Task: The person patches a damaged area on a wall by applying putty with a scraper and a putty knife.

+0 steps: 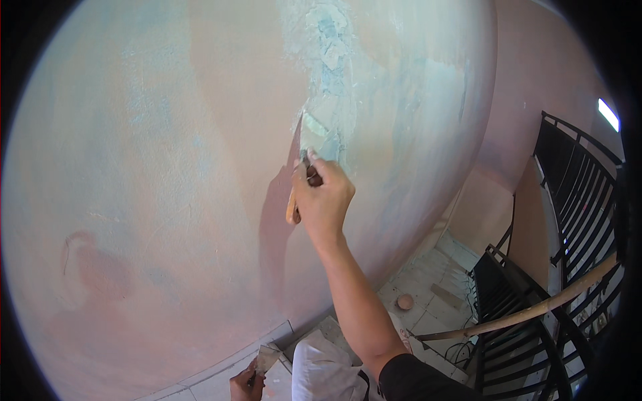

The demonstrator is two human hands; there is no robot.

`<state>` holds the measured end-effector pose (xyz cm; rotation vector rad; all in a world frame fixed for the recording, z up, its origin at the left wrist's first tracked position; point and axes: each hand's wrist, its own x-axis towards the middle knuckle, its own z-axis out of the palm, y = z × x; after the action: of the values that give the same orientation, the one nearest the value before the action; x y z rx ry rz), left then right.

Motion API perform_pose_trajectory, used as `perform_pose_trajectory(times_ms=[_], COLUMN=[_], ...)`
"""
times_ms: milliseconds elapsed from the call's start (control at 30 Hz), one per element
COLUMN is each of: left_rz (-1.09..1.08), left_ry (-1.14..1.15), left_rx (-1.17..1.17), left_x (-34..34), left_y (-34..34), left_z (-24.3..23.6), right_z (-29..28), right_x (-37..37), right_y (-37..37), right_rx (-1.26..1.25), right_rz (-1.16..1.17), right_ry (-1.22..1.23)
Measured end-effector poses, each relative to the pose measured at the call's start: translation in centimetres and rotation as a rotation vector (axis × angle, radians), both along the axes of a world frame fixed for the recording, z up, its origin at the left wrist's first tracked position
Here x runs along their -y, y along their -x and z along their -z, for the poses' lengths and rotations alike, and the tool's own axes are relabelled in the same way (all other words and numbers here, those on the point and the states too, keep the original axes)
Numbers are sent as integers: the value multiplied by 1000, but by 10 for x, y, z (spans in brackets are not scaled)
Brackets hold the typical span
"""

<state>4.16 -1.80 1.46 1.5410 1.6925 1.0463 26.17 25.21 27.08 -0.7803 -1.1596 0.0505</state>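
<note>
My right hand [326, 200] is closed round a putty knife [292, 208] with a wooden handle. Its blade points up and lies against the pink painted wall [234, 147], with pale filler along the blade's edge. Just above it, a rough strip of whitish filler [331, 57] runs up the wall, with bluish patches showing in it. Low in the view, my left hand [246, 386] is closed round a second scraper [267, 359], whose flat greyish blade points up beside the wall's foot. The handle of that scraper is mostly hidden by the fingers.
At the right, black metal railings [582, 160] follow a stairway. A long wooden pole [535, 311] slants across them. On the tiled floor [428, 271] lie a small round pinkish object [404, 302] and dark cables [461, 351]. White cloth [321, 367] shows at the bottom.
</note>
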Motion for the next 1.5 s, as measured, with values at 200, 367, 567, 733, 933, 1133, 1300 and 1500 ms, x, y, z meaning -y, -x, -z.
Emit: perform_pose_trajectory(times_ms=[200, 367, 567, 733, 933, 1133, 1300, 1500], left_rz=[6, -33, 63, 186, 385, 474, 490, 404], left_ry=[-9, 53, 94, 191, 239, 263, 254, 200], left_rx=[18, 34, 380, 440, 458, 478, 495, 446], left_x=[0, 3, -24, -46, -58, -55, -51, -52], left_y=[-9, -12, -19, -17, -16, -3, 11, 13], left_z=[6, -19, -77, -128, -138, -129, -116, -127], right_z=[43, 86, 146, 169, 162, 155, 160, 206], right_x=[26, 86, 111, 112, 110, 105, 96, 99], right_y=[16, 7, -57, -69, -64, -69, -84, -110], right_rx=[104, -43, -441, -205, 437, 811, 964, 922], right_rz=[-30, -526, -1257, -1334, -1059, -863, -755, -600], right_ry=[-67, 198, 651, 724, 300, 180, 52, 284])
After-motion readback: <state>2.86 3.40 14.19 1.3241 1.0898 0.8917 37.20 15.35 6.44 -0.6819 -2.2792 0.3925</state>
